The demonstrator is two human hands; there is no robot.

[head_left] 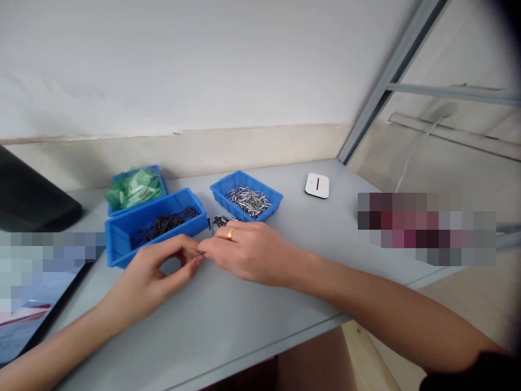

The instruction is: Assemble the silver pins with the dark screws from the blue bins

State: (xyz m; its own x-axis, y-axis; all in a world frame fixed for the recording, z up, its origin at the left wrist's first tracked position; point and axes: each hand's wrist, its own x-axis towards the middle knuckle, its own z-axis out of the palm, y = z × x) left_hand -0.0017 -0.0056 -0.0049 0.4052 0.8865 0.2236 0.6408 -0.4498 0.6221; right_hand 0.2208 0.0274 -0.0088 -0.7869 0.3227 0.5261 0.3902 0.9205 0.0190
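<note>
My left hand (152, 271) and my right hand (252, 251) meet over the table, in front of the blue bins. The left thumb and fingers are closed in a pinch, and a tiny dark piece (201, 252) shows at their tips. My right fingers, one with a gold ring (230, 234), close in on the same spot and hide most of it. Just behind the right hand lies a small pile of dark parts (221, 221). A blue bin (118, 241) beside the left hand holds thin black parts (171, 222). Silvery metal pins (249, 201) fill a smaller blue bin (222, 191).
Behind the black parts stands another blue bin (163, 182) with green plastic bags (136, 187). A white device (317, 185) rests on the grey table (195, 331) near the wall. A dark object (32, 195) stands at left; blurred patches cover both sides.
</note>
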